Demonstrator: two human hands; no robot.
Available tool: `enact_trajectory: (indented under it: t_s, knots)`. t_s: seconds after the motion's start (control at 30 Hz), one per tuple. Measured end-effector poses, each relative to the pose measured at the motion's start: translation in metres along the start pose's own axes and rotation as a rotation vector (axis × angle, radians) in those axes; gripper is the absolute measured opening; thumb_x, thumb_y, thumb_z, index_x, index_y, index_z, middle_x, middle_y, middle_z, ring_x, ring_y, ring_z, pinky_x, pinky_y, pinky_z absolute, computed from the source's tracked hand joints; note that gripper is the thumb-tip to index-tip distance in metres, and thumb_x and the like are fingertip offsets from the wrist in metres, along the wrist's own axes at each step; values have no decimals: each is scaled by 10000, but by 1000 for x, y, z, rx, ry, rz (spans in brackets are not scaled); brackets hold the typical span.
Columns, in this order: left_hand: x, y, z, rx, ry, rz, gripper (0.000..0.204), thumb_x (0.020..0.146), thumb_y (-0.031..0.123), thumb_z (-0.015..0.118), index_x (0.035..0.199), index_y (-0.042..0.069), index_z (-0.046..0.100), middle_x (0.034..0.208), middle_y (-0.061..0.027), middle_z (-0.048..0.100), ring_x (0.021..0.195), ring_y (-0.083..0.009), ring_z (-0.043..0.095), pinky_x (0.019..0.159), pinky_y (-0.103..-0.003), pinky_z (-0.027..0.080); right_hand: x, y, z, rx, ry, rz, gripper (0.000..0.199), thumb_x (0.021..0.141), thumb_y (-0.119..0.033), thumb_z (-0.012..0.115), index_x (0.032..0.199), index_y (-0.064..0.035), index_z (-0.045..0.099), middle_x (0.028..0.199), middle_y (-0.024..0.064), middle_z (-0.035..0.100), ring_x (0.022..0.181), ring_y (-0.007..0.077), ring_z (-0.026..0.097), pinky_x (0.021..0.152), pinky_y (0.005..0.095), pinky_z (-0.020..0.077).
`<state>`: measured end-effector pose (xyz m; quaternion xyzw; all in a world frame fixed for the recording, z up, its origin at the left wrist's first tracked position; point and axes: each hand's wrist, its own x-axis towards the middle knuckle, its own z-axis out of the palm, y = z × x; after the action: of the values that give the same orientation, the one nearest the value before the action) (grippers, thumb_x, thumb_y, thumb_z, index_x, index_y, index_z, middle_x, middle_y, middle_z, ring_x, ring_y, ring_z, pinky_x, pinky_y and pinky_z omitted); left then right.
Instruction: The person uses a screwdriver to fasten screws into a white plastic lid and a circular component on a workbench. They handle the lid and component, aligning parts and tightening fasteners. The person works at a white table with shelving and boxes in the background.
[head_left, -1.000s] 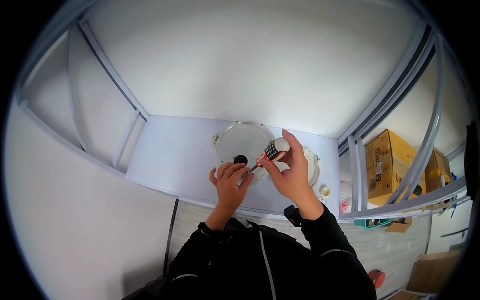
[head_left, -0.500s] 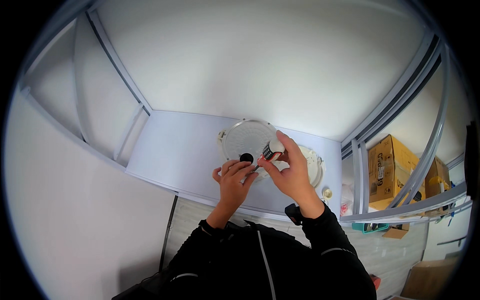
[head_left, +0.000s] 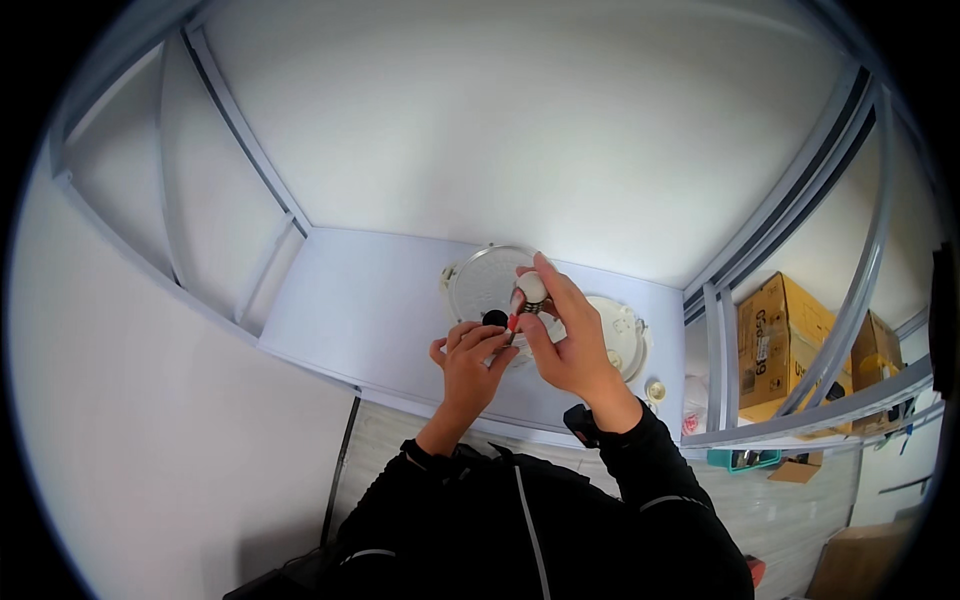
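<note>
My right hand (head_left: 577, 347) is closed around a screwdriver (head_left: 530, 292) with a white end, a dark ribbed grip and red parts. Its thin shaft slants down toward the fingertips of my left hand (head_left: 470, 365). Those fingers are bent and pinched together near the tip; what they hold is hidden. Beneath both hands lies a round, clear lid-like disc (head_left: 480, 285) with a metal rim and pale tabs. A black round knob (head_left: 495, 318) shows just beyond my left fingers. Partly behind my right hand rests a white round plastic part (head_left: 628, 335).
A small cream round piece (head_left: 655, 390) sits near the front right of the pale table (head_left: 340, 290). Grey frame posts (head_left: 712, 330) bound the right side. Past them stand cardboard boxes (head_left: 780, 335) and a teal bin (head_left: 742, 459).
The screwdriver has swung more upright, its white end moving left and toward me. My right hand has shifted slightly left with it, while my left hand stays almost in place.
</note>
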<state>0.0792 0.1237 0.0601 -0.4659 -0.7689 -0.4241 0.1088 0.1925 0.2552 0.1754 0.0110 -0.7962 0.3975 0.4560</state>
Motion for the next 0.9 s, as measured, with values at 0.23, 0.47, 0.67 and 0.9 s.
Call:
enact_trajectory:
  t_s: [0.23, 0.47, 0.67, 0.9]
  knots:
    - [-2, 0, 3, 19, -11, -17, 209, 856, 293, 864, 1035, 194, 826, 1174, 93, 758, 1257, -168, 577, 1050, -515, 252, 1, -5, -3, -227, 2, -42, 686, 875, 14, 791, 1520, -53, 565, 1288, 171, 618, 984, 242, 625, 838, 342, 571]
    - [-3, 1, 4, 27, 9, -22, 191, 853, 283, 865, 1011, 184, 824, 1172, 86, 761, 1258, -178, 579, 1041, -520, 258, 3, -7, 1, -188, -36, 22, 665, 868, 12, 776, 1502, -52, 587, 1253, 153, 613, 1004, 280, 632, 862, 344, 558]
    - [-1, 3, -1, 11, -40, -53, 190, 847, 279, 868, 1004, 182, 822, 1174, 90, 757, 1247, -179, 581, 1026, -534, 267, 16, -24, 6, -213, 77, -77, 674, 828, -59, 867, 1457, -64, 626, 1184, 115, 618, 940, 256, 655, 806, 338, 560]
    - [0, 5, -3, -2, -31, -57, 190, 840, 285, 872, 995, 185, 821, 1164, 95, 754, 1245, -179, 580, 1022, -547, 268, 0, -13, 9, -352, 25, 8, 536, 854, -62, 816, 1373, -40, 685, 1265, 154, 648, 980, 303, 691, 842, 366, 567]
